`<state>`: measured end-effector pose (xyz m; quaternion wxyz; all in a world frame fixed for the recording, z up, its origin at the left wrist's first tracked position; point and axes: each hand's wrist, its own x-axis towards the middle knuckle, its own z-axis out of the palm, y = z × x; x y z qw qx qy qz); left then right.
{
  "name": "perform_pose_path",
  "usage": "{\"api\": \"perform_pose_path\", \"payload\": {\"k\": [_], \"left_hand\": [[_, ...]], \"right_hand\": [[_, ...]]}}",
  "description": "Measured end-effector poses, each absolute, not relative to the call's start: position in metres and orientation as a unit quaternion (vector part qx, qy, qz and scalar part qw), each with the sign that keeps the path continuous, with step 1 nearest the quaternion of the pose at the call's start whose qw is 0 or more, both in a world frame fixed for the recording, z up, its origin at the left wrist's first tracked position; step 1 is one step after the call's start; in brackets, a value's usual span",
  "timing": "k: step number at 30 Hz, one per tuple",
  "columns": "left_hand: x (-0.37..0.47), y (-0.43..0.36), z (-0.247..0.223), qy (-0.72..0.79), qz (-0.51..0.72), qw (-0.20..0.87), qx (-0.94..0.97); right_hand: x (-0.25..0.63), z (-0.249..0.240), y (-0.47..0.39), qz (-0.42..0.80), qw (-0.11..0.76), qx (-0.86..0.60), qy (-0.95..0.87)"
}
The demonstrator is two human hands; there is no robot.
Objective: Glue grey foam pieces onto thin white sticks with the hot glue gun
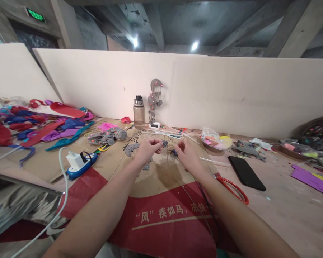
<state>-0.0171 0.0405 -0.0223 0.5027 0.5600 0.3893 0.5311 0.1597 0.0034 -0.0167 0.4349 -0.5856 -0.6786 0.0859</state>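
My left hand [150,150] is closed in a pinch above the cardboard, at a small dark bluish-grey piece [165,144] beside its fingertips. To the right, a short gap away, my right hand [186,154] has its fingers pressed together; whatever they hold is too small to name. A thin thread hangs below the small piece. Grey felt shapes [131,149] lie just left of and below my left hand. Both hands are over the brown and red cardboard [161,181].
A bottle [139,114] and a grey hanging ornament [153,96] stand by the white partition. Right are red-handled scissors [233,189], a black phone [246,172] and a bowl [215,143]. Left are a power strip [82,166], grey yarn [121,134] and coloured cloth [48,130].
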Motion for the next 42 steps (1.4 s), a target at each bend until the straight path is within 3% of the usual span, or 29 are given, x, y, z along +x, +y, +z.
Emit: {"api": "perform_pose_path", "payload": {"k": [4, 7, 13, 27, 42], "left_hand": [[-0.018, 0.039, -0.023, 0.397, 0.533, 0.45, 0.596], [-0.017, 0.037, -0.021, 0.404, 0.532, 0.44, 0.6], [-0.014, 0.033, -0.018, 0.392, 0.539, 0.488, 0.564], [-0.011, 0.027, -0.014, 0.362, 0.54, 0.561, 0.514], [-0.011, 0.028, -0.013, 0.33, 0.492, 0.646, 0.481]], "right_hand": [[0.131, -0.017, 0.007, 0.319, 0.52, -0.526, -0.592], [0.121, -0.026, 0.011, 0.401, 0.546, -0.505, -0.535], [0.123, -0.033, 0.01, 0.321, 0.584, -0.492, -0.56], [0.12, -0.035, 0.012, 0.311, 0.599, -0.498, -0.544], [0.12, -0.025, 0.009, 0.419, 0.598, -0.497, -0.468]]}}
